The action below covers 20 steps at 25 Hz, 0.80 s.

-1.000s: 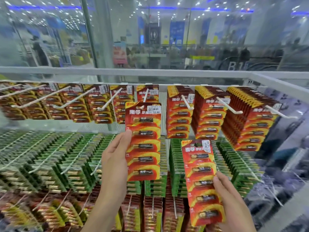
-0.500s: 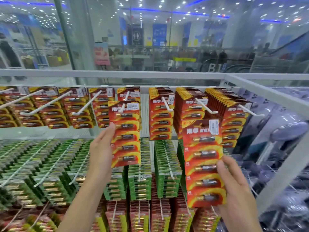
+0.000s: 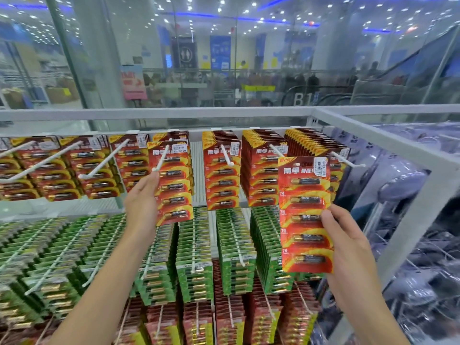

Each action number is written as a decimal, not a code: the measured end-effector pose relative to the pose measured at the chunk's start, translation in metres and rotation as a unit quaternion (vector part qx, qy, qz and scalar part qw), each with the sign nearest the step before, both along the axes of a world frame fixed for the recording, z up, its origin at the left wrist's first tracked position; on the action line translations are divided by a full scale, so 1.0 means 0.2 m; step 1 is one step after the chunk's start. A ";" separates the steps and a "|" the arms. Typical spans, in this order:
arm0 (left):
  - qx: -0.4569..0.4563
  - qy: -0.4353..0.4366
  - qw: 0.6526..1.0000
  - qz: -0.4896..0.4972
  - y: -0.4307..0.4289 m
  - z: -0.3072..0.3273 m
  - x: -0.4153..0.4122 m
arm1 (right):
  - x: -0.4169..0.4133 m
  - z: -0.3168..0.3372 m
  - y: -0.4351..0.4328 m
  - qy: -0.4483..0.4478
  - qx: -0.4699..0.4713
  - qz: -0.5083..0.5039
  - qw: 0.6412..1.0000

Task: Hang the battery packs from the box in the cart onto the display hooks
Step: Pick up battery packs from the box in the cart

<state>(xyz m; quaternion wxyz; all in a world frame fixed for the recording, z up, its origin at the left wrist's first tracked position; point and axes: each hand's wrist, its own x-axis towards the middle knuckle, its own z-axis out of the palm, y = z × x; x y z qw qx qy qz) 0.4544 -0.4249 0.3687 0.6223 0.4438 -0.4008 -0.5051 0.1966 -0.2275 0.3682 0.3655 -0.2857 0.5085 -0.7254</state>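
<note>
Pinching a red battery pack (image 3: pixel 174 185) by its left edge with the left hand (image 3: pixel 142 205), fingers (image 3: pixel 149 185) pressed together along the card, thumb out of sight behind it. Held long axis upright against the top row of the display rack (image 3: pixel 174 113), about midway along its top edge, right at the tip of a white hook (image 3: pixel 161 158). Hard to tell whether threaded on already or merely lapped over that tip.

Gripping a second pack (image 3: pixel 305 215) at its right edge with the right hand (image 3: pixel 348 257), thumb on the front, other fingers hidden behind. Also upright, lower, nearer the rack's right corner, with another hook (image 3: pixel 348 161) just past its top right corner. Likely up and back from here to reach it. Left hand clearly nearer to hanging. Hang hole not discernible beside the price sticker. Nothing of the cart or box in view.
</note>
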 end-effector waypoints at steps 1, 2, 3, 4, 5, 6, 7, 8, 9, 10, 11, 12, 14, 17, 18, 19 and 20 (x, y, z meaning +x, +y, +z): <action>-0.002 -0.005 1.000 0.003 -0.02 0.00 0.00 | -0.01 -0.01 0.00 -0.003 0.002 0.001 1.000; -0.005 -0.011 1.000 0.007 -0.04 -0.01 0.00 | -0.01 -0.01 -0.01 -0.008 0.006 0.000 1.000; -0.008 -0.014 1.000 0.008 -0.06 -0.02 0.00 | -0.02 -0.01 -0.01 -0.008 0.007 0.000 1.000; -0.009 -0.014 1.000 0.008 -0.08 -0.03 0.00 | -0.02 0.00 -0.01 -0.007 0.009 0.002 1.000; -0.008 -0.017 1.000 0.005 -0.11 -0.04 0.01 | -0.02 0.00 -0.01 -0.004 0.010 0.007 1.000; -0.005 -0.021 1.000 0.006 -0.13 -0.06 0.01 | -0.02 0.00 -0.01 -0.002 0.011 0.012 1.000; -0.001 -0.015 1.000 0.010 -0.14 -0.05 0.01 | -0.02 0.00 -0.02 -0.005 0.012 0.014 1.000; 0.004 -0.006 1.000 0.013 -0.14 -0.05 0.00 | -0.01 0.01 -0.03 -0.010 0.013 0.014 1.000; 0.006 0.001 1.000 0.013 -0.14 -0.04 -0.01 | -0.01 0.01 -0.04 -0.014 0.015 0.016 1.000; 0.005 0.002 1.000 0.012 -0.14 -0.04 -0.02 | -0.02 0.00 -0.07 -0.014 0.017 0.015 1.000; 0.003 0.001 1.000 0.012 -0.15 -0.04 -0.04 | -0.02 0.01 -0.11 -0.008 0.020 0.014 1.000; 0.000 -0.001 1.000 0.019 -0.16 -0.04 -0.05 | -0.02 0.01 -0.15 0.004 0.024 0.013 1.000; -0.005 0.000 0.999 0.035 -0.18 -0.02 -0.06 | -0.03 0.00 -0.28 0.037 0.034 0.009 0.999; -0.001 -0.010 0.999 0.045 -0.21 0.00 -0.08 | -0.05 -0.02 -0.48 0.077 0.058 0.011 0.995; -0.003 -0.007 0.999 0.050 -0.21 0.00 -0.08 | -0.06 -0.02 -0.54 0.085 0.064 0.010 0.994; -0.006 -0.006 0.999 0.054 -0.21 0.00 -0.08 | -0.06 -0.03 -0.57 0.090 0.067 0.010 0.994; -0.012 -0.008 0.998 0.059 -0.21 -0.01 -0.07 | -0.07 -0.05 -0.60 0.095 0.068 0.009 0.993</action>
